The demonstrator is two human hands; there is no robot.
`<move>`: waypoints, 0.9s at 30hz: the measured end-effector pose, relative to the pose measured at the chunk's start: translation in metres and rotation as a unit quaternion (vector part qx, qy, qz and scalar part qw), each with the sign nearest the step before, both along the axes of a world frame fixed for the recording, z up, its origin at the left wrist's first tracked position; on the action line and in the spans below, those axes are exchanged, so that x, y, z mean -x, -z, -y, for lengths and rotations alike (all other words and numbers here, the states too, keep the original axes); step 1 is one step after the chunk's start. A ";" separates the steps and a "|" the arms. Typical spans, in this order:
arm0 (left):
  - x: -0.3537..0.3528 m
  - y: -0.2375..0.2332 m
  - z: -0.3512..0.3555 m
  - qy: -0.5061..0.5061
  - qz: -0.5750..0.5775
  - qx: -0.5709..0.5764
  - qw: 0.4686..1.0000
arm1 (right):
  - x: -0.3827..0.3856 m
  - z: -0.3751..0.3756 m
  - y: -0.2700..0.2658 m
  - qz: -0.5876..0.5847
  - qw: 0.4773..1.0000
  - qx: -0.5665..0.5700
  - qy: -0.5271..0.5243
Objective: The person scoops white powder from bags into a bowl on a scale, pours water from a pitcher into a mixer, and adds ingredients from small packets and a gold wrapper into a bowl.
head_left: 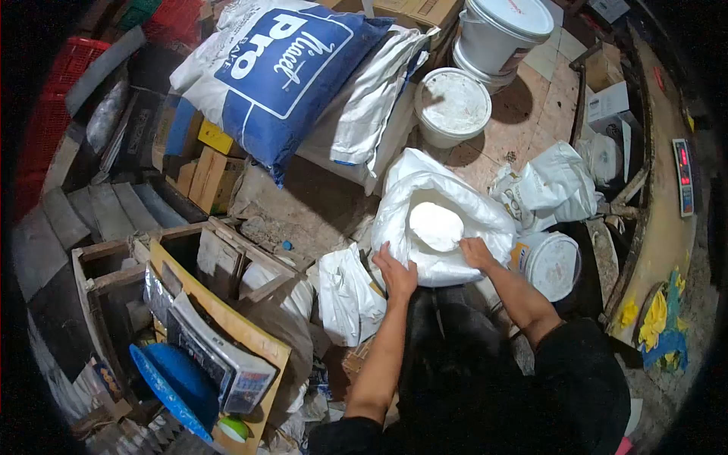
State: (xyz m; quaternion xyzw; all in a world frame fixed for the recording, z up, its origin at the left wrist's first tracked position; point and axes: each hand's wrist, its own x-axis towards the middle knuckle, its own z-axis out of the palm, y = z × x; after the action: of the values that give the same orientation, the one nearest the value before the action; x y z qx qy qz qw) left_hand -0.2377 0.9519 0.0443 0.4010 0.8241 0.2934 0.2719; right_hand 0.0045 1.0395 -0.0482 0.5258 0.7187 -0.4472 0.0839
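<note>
An open white sack (pixel 489 221) stands in front of me with its mouth rolled wide. Inside it is a rounded white container or scoop (pixel 435 226) that looks heaped with white powder; its exact kind is hard to make out. My right hand (pixel 476 254) is closed on the near right edge of this container, at the sack's mouth. On the sack's near left rim, my left hand (pixel 396 271) grips the folded plastic. The lower part of the sack is out of sight.
A large blue and white sack (pixel 284 64) lies at the back. White buckets (pixel 453 106) stand behind, another bucket (pixel 552 265) at right. A scale (pixel 220 345) and blue basin (pixel 171 387) sit at left. A red-digit display (pixel 684 176) is far right.
</note>
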 end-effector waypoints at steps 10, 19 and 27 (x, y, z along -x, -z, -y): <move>0.002 -0.039 0.013 0.092 0.021 0.063 0.994 | -0.012 -0.006 -0.058 0.037 0.990 -0.067 -0.120; 0.028 -0.036 0.179 -0.027 0.025 0.166 0.985 | -0.037 -0.028 -0.086 -0.039 0.969 -0.172 -0.173; 0.036 -0.018 0.344 -0.230 0.003 0.407 0.884 | -0.044 -0.055 -0.153 -0.046 0.966 -0.151 -0.207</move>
State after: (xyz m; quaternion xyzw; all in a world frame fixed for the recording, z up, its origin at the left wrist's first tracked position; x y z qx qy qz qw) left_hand -0.2738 0.6076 0.0619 0.0532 0.9395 -0.0121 0.3382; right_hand 0.0483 1.0942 0.1046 0.3512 0.8740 -0.3301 0.0613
